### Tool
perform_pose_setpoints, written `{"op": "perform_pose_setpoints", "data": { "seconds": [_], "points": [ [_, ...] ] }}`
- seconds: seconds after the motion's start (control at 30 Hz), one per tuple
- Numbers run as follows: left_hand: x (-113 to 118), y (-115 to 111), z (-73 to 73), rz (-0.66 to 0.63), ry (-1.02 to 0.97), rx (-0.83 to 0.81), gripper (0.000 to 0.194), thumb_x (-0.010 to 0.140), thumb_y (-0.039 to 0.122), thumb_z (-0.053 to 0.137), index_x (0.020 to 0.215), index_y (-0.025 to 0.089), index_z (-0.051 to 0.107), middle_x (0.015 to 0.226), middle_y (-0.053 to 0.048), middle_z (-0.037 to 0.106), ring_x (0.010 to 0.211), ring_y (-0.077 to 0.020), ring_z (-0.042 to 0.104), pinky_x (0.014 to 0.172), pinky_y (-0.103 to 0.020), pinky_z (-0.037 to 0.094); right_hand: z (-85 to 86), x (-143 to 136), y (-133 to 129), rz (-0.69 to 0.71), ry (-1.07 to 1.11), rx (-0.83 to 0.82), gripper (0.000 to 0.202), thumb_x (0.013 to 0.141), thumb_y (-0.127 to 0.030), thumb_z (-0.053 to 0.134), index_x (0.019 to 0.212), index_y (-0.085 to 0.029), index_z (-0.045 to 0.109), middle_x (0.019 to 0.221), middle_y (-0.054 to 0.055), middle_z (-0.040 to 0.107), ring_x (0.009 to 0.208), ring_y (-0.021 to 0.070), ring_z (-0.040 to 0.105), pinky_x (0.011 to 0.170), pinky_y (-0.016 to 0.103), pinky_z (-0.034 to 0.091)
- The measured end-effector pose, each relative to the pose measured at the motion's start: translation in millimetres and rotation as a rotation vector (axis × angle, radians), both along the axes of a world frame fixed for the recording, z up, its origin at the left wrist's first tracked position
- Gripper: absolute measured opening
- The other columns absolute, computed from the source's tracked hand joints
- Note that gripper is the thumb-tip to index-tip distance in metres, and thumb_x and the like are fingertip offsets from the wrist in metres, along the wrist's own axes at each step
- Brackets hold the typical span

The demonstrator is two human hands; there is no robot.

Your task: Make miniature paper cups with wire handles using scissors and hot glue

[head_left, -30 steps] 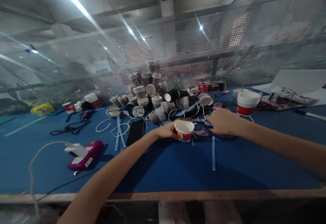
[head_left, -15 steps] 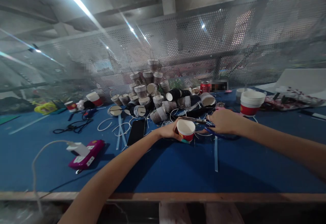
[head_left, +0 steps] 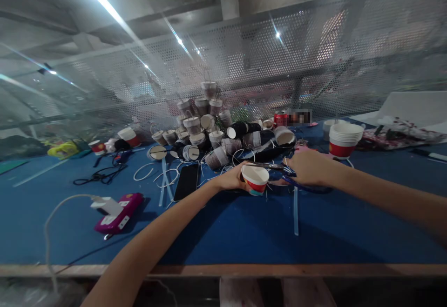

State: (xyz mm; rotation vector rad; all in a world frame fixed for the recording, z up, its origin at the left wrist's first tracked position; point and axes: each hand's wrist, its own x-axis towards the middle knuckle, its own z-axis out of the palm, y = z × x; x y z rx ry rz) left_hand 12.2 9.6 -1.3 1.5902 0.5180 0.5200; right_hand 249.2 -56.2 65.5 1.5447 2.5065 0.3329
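My left hand (head_left: 234,177) is closed round the left side of a red and white paper cup (head_left: 257,185), its open mouth turned up and a little toward me. In my right hand (head_left: 303,167) is a pair of scissors (head_left: 267,165) with blue handles; the metal blades point left and lie at the far rim of the cup. Whether the blades are cutting into the rim I cannot tell. White cords and scraps lie around both hands, and a clear strip (head_left: 296,211) lies on the table below my right hand.
Behind my hands stands a pile of wrapped cups (head_left: 209,125) with a red can (head_left: 280,119) beside it. Stacked paper cups (head_left: 344,142) stand at right. Leftward lie a black phone (head_left: 186,183) and a purple power strip (head_left: 117,214) with a plugged-in charger, on the blue table (head_left: 244,237).
The cup has tipped slightly in my left hand, its mouth now looking wider. The scissors have shifted slightly, their blades now across the far rim.
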Motion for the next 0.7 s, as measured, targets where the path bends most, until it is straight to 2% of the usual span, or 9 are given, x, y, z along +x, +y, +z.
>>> {"op": "perform_pose_setpoints", "data": {
  "seconds": [0.17,0.3,0.37,0.43,0.5,0.57,0.63,0.7],
  "points": [
    [-0.2,-3.4,5.2,0.0,0.002,0.014,0.085,0.041,0.013,0.083,0.117,0.017,0.044,0.118,-0.013,0.056,0.112,-0.0281,0.051,0.093,-0.042,0.039,-0.2,-2.4,-1.2,0.002,0.015,-0.044,0.045,0.085,-0.045,0.034,0.088,-0.011,0.064,0.08,0.017,0.068,0.073,0.0271,0.064,0.056,0.032,0.041],
    [-0.8,-4.2,5.8,0.005,-0.025,0.003,0.087,0.041,0.01,0.082,0.119,0.02,0.044,0.117,-0.011,0.055,0.113,-0.0275,0.049,0.096,-0.043,0.037,-1.8,4.2,4.1,-0.036,0.049,-0.015,0.042,0.083,-0.044,0.037,0.087,-0.012,0.064,0.081,0.017,0.067,0.074,0.0271,0.063,0.058,0.033,0.042],
    [-1.0,-3.9,4.8,0.006,-0.045,-0.027,0.089,0.041,0.008,0.081,0.12,0.022,0.043,0.116,-0.008,0.055,0.113,-0.0264,0.05,0.095,-0.042,0.037,-3.5,10.2,9.7,-0.1,0.15,0.009,0.044,0.083,-0.047,0.037,0.086,-0.012,0.063,0.084,0.018,0.067,0.075,0.0275,0.063,0.059,0.033,0.043],
    [-0.7,-3.6,3.9,0.032,-0.065,-0.061,0.089,0.041,0.006,0.081,0.119,0.024,0.043,0.114,-0.007,0.057,0.111,-0.025,0.051,0.094,-0.041,0.039,-6.5,16.7,16.4,-0.168,0.351,-0.031,0.047,0.082,-0.054,0.037,0.077,-0.014,0.062,0.078,0.016,0.065,0.071,0.0252,0.061,0.058,0.032,0.043],
    [0.0,-3.8,3.6,0.083,-0.1,-0.093,0.082,0.042,0.007,0.081,0.116,0.022,0.047,0.111,-0.006,0.059,0.107,-0.0233,0.053,0.094,-0.039,0.039,-10.0,22.7,22.2,-0.272,0.628,-0.211,0.054,0.08,-0.063,0.033,0.065,-0.017,0.057,0.06,0.011,0.059,0.056,0.0193,0.056,0.051,0.029,0.041],
    [0.8,-4.1,3.7,0.133,-0.155,-0.142,0.075,0.045,0.012,0.082,0.112,0.02,0.05,0.106,-0.006,0.062,0.1,-0.0218,0.057,0.093,-0.039,0.04,-12.8,27.3,25.6,-0.417,0.957,-0.555,0.064,0.078,-0.071,0.023,0.059,-0.018,0.053,0.045,0.002,0.043,0.041,0.0122,0.043,0.04,0.025,0.036],
    [1.4,-4.2,3.8,0.165,-0.204,-0.212,0.068,0.047,0.019,0.082,0.109,0.018,0.053,0.101,-0.007,0.064,0.093,-0.0211,0.06,0.091,-0.04,0.042,-13.9,30.1,26.2,-0.505,1.302,-0.956,0.07,0.077,-0.074,0.014,0.063,-0.016,0.052,0.044,-0.003,0.034,0.037,0.0076,0.031,0.034,0.021,0.03],
    [1.5,-3.7,3.1,0.191,-0.232,-0.276,0.063,0.048,0.026,0.082,0.105,0.016,0.056,0.097,-0.007,0.066,0.088,-0.0212,0.062,0.088,-0.04,0.043,-14.1,30.4,24.4,-0.495,1.599,-1.31,0.071,0.079,-0.072,0.012,0.07,-0.014,0.051,0.049,-0.005,0.033,0.039,0.0052,0.027,0.033,0.016,0.027]
  ]
}}
